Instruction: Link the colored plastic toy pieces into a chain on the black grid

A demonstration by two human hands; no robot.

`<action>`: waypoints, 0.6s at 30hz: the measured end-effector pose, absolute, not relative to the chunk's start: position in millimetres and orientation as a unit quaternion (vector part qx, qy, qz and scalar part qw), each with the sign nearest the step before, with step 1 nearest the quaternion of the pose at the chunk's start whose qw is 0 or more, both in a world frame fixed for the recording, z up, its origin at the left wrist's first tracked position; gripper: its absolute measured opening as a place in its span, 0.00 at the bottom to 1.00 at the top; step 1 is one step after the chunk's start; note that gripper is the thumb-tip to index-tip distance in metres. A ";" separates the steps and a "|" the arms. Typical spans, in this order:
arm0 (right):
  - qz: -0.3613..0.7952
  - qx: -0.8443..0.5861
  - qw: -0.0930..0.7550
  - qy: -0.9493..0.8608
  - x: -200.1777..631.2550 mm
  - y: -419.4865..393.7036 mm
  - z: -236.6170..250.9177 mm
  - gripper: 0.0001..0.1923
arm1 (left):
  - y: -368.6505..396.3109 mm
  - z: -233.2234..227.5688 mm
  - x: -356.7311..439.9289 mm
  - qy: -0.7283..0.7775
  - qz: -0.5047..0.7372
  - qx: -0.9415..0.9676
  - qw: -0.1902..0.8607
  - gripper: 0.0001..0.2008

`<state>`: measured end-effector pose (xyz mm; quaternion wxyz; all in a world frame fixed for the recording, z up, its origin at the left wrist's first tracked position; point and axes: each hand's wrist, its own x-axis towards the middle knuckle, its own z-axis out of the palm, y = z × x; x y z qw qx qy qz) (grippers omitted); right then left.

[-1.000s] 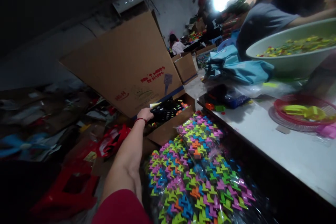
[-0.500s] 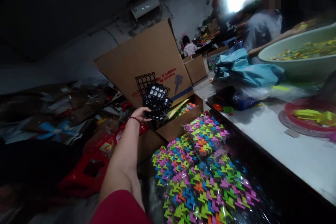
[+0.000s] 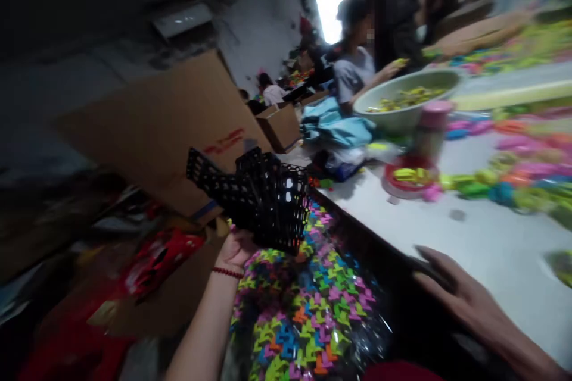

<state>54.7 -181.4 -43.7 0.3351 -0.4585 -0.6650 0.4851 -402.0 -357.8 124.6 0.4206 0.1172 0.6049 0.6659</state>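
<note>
My left fingers [image 3: 232, 245] are curled up under the black plastic lattice baskets [image 3: 259, 197], a small nested cluster of them, and they carry it raised in the air, where a second ago the same left hand [image 3: 236, 249] was down inside the open brown cardboard box [image 3: 152, 131] gripping them among the loose pieces. Now the baskets are well clear of the box and hang over the clear bags of bright interlocking plastic shapes [image 3: 304, 315], close to the dark edge of the white worktable [image 3: 482, 238]; one basket juts out to the left, so I judge the cluster loosely nested and liable to slip apart. My right hand [image 3: 451, 292] has come into view, lying flat with its fingers spread and slack on the table edge, holding nothing. The view has swung right too, so I now see a pale green basin of small coloured parts [image 3: 404, 98], a red round dish [image 3: 409, 175] and a person in a grey top beyond. I read the lift-out as done, the baskets heading toward the table
</note>
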 end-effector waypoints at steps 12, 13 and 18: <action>0.823 -0.283 0.432 -0.238 70.7 -179.7 1.4 0.27 | -215.4 19.4 -170.7 0.548 0.324 0.161 0.754 0.11; 0.818 -0.304 0.436 -0.219 77.3 -177.8 -3.9 0.23 | -209.6 18.2 -162.4 0.555 0.292 0.179 0.758 0.12; 0.798 -0.317 0.472 -0.201 91.1 -169.7 -27.8 0.20 | -186.7 33.4 -161.3 0.538 0.230 0.269 0.765 0.25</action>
